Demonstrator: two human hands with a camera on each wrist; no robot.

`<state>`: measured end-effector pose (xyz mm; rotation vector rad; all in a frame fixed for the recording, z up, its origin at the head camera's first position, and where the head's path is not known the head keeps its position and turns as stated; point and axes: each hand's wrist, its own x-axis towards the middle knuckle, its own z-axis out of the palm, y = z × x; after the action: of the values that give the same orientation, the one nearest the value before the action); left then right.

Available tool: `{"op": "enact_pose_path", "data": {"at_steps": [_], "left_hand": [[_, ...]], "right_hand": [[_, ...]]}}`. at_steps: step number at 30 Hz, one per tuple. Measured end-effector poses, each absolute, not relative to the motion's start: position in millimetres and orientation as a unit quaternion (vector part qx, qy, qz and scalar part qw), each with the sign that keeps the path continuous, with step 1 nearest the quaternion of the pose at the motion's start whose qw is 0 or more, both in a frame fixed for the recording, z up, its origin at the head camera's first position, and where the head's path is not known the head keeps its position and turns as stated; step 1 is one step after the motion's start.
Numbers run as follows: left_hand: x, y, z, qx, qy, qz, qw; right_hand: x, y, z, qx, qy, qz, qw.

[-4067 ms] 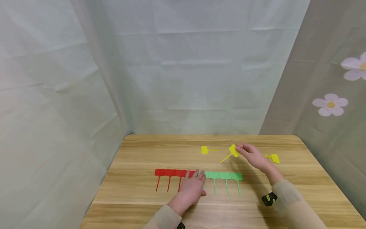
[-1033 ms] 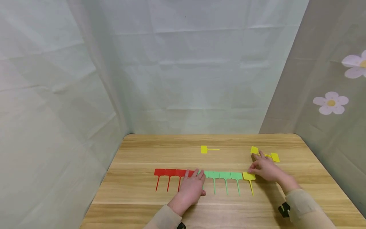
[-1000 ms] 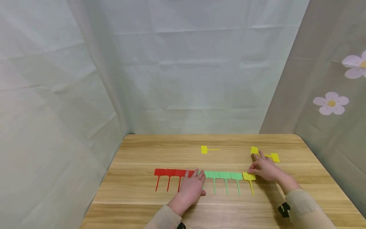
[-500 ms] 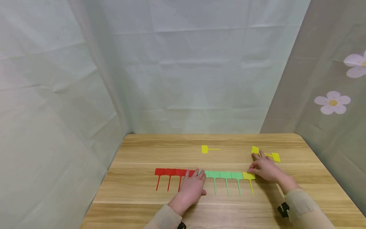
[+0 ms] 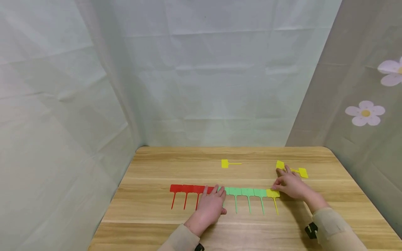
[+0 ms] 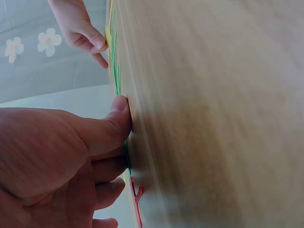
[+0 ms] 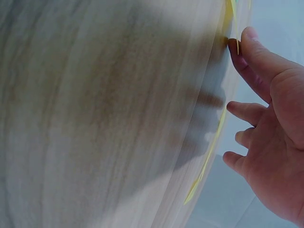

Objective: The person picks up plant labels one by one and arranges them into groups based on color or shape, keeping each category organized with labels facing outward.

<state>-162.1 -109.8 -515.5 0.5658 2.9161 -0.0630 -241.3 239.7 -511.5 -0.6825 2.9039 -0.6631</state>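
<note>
In the head view, a row of flat plastic tags with thin stems crosses the table: red tags (image 5: 187, 188) at left, green tags (image 5: 247, 192) after them, one yellow tag (image 5: 272, 193) at the right end. My left hand (image 5: 209, 205) rests on the row where red meets green, fingers spread, partly covering tags there. With thumb and index finger, my right hand (image 5: 292, 183) pinches the top right corner of the end yellow tag. Its other fingers reach over loose yellow tags (image 5: 303, 172) behind, hiding part of them. The right wrist view shows the pinched yellow tag (image 7: 229, 19) edge-on.
Another yellow tag (image 5: 224, 163) lies alone near the back of the wooden table (image 5: 150, 223), its stem pointing right. Pale cloth (image 5: 213, 87) hangs behind the table and along both sides.
My right hand has brought a yellow tag down from the back to the row's right end. In the last second that tag has slid slightly left against the green one. My left hand stays put.
</note>
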Motion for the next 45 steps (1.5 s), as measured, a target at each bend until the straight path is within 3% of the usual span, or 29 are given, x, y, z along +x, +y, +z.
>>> {"op": "enact_pose_path", "data": {"at_steps": [45], "left_hand": [[-162.0, -110.8, -513.6, 0.185, 0.979, -0.014, 0.085]], "right_hand": [[-249.9, 227.9, -500.5, -0.238, 0.951, -0.196, 0.034]]}}
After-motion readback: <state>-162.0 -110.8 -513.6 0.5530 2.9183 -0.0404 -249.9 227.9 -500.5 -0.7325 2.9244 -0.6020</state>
